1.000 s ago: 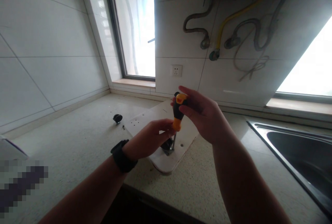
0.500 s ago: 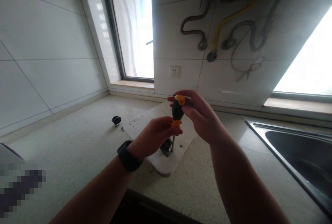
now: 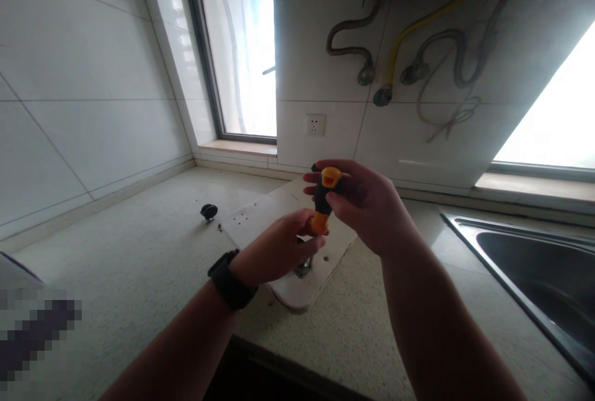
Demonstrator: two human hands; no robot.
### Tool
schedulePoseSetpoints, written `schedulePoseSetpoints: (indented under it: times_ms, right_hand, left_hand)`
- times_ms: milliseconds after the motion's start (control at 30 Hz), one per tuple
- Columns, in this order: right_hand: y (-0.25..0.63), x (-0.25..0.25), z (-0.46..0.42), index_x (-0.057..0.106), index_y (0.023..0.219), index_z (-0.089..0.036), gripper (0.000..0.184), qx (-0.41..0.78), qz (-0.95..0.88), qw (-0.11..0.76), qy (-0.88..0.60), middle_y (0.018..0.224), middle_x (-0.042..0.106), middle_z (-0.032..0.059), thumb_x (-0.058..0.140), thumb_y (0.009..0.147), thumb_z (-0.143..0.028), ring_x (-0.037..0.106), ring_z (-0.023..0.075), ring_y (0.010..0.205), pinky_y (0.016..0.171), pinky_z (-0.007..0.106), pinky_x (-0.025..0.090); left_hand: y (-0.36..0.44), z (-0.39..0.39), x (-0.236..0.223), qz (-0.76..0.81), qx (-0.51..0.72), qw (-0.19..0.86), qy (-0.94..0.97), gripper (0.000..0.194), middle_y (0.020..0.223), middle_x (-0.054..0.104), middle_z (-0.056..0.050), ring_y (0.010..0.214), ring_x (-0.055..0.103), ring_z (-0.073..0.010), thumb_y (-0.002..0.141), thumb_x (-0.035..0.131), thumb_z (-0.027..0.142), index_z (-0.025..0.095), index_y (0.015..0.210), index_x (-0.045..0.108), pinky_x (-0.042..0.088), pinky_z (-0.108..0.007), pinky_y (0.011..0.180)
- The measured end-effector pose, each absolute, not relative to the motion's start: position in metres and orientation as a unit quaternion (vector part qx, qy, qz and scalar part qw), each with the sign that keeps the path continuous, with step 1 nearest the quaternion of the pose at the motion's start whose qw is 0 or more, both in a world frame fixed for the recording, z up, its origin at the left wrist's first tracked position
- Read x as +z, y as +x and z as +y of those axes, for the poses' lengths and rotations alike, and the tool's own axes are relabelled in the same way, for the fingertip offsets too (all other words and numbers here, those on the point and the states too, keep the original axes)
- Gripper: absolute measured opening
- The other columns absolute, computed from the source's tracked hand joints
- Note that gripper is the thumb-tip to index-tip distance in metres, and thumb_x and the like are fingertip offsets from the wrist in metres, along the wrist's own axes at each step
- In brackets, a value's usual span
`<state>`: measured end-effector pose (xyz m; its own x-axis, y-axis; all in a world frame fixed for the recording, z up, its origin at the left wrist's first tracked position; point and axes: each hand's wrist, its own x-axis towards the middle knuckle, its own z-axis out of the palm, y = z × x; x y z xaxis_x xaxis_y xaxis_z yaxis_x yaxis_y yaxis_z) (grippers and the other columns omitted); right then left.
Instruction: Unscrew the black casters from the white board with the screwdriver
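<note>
My right hand [image 3: 357, 193] is closed around the black part of an orange and black screwdriver [image 3: 321, 206], which stands nearly upright. Lower down, my left hand [image 3: 283, 246] has its thumb and fingers at the orange collar and shaft. The shaft runs down to a metal mounting plate [image 3: 303, 269] on a white board [image 3: 307, 299]; the tip is hard to make out. A dark caster on that plate is mostly hidden behind my left hand. Another black caster [image 3: 209, 211] lies loose on the counter, left of the board, with small screws [image 3: 220, 227] nearby.
The board rests on a speckled countertop [image 3: 153, 258]. To the right is a steel sink [image 3: 469, 227]. A wall socket [image 3: 315, 124] and pipes with a yellow hose [image 3: 400, 38] are on the tiled wall behind. A dark opening lies below the counter's front edge.
The screwdriver handle has shifted slightly right and tilts a little more. My left hand has moved slightly, now covering more of the caster. The board and loose caster stay where they were.
</note>
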<state>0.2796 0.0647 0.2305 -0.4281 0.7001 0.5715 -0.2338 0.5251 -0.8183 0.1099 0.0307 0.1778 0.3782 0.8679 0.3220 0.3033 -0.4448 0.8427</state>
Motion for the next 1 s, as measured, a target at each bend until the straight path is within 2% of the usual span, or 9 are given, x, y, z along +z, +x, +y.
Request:
schedulePoseSetpoints:
  times_ms: [67,133,333,467,633,700,800,900,1000]
  right_hand:
    - [0.281,0.231,0.063,0.06,0.114,-0.021,0.035,0.473,-0.709,0.5,-0.157,0.117,0.073,0.0085,0.065,0.08,-0.013,0.075,0.0191,0.096,0.086,0.037,0.061]
    - [0.281,0.232,0.063,0.061,0.111,-0.022,0.03,0.452,-0.721,0.5,-0.16,0.118,0.071,0.0073,0.063,0.083,-0.014,0.074,0.0185,0.097,0.083,0.035,0.061]
    - [0.275,0.227,0.066,0.066,0.115,-0.024,0.038,0.312,-0.758,0.519,-0.243,0.098,0.066,0.0024,0.077,0.079,-0.03,0.064,0.0141,0.083,0.07,0.031,0.055]
    - [0.267,0.225,0.069,0.06,0.118,-0.021,0.043,0.374,-0.72,0.543,-0.218,0.095,0.069,0.0034,0.077,0.079,-0.029,0.067,0.0154,0.08,0.073,0.035,0.058]
    - [0.265,0.223,0.068,0.057,0.127,-0.023,0.044,0.387,-0.732,0.525,-0.198,0.109,0.068,0.0071,0.069,0.085,-0.03,0.067,0.0175,0.092,0.076,0.036,0.058]
    - [0.265,0.223,0.068,0.06,0.124,-0.024,0.046,0.347,-0.744,0.523,-0.227,0.108,0.067,0.0051,0.074,0.081,-0.032,0.064,0.0159,0.09,0.073,0.033,0.056]
    - [0.265,0.224,0.07,0.063,0.114,-0.022,0.05,0.328,-0.727,0.547,-0.254,0.091,0.064,0.0001,0.084,0.071,-0.033,0.06,0.0132,0.078,0.067,0.031,0.053]
    - [0.264,0.223,0.072,0.06,0.106,-0.019,0.044,0.377,-0.688,0.574,-0.232,0.09,0.069,0.002,0.084,0.07,-0.03,0.066,0.0145,0.076,0.071,0.034,0.056]
    - [0.265,0.224,0.072,0.059,0.117,-0.018,0.04,0.449,-0.675,0.548,-0.205,0.103,0.074,0.0087,0.073,0.08,-0.026,0.073,0.0181,0.084,0.079,0.039,0.059]
  left_hand:
    - [0.105,0.029,0.177,0.4,0.37,0.358,0.759,0.02,0.11,0.076,-0.008,0.102,0.069,-0.02,0.096,0.058,0.026,0.017,0.107,0.072,0.053,-0.037,0.094]
    - [0.102,0.029,0.175,0.409,0.363,0.379,0.746,0.021,0.109,0.078,-0.007,0.103,0.071,-0.0207,0.096,0.059,0.027,0.018,0.107,0.075,0.054,-0.037,0.095]
    - [0.102,0.031,0.17,0.454,0.387,0.347,0.724,0.014,0.096,0.081,-0.004,0.092,0.074,-0.0206,0.09,0.069,0.029,0.02,0.096,0.079,0.054,-0.035,0.087]
    - [0.104,0.031,0.167,0.48,0.413,0.322,0.704,0.015,0.09,0.08,-0.003,0.085,0.071,-0.0193,0.088,0.072,0.033,0.019,0.089,0.079,0.051,-0.032,0.08]
    - [0.109,0.029,0.161,0.508,0.44,0.309,0.672,0.018,0.076,0.075,-0.002,0.069,0.063,-0.0144,0.085,0.075,0.034,0.017,0.08,0.074,0.047,-0.028,0.067]
    - [0.112,0.03,0.158,0.507,0.454,0.311,0.664,0.023,0.069,0.07,0.0,0.063,0.058,-0.0122,0.083,0.077,0.036,0.016,0.074,0.068,0.043,-0.026,0.061]
    - [0.118,0.031,0.155,0.512,0.464,0.312,0.653,0.029,0.061,0.063,0.003,0.056,0.052,-0.0102,0.081,0.079,0.038,0.016,0.07,0.063,0.039,-0.024,0.054]
    - [0.119,0.033,0.154,0.513,0.472,0.306,0.648,0.03,0.063,0.063,0.002,0.058,0.055,-0.0111,0.08,0.08,0.039,0.016,0.072,0.062,0.041,-0.024,0.055]
    - [0.115,0.034,0.154,0.482,0.475,0.324,0.661,0.028,0.078,0.071,-0.002,0.069,0.062,-0.0136,0.08,0.081,0.038,0.016,0.089,0.066,0.046,-0.026,0.062]
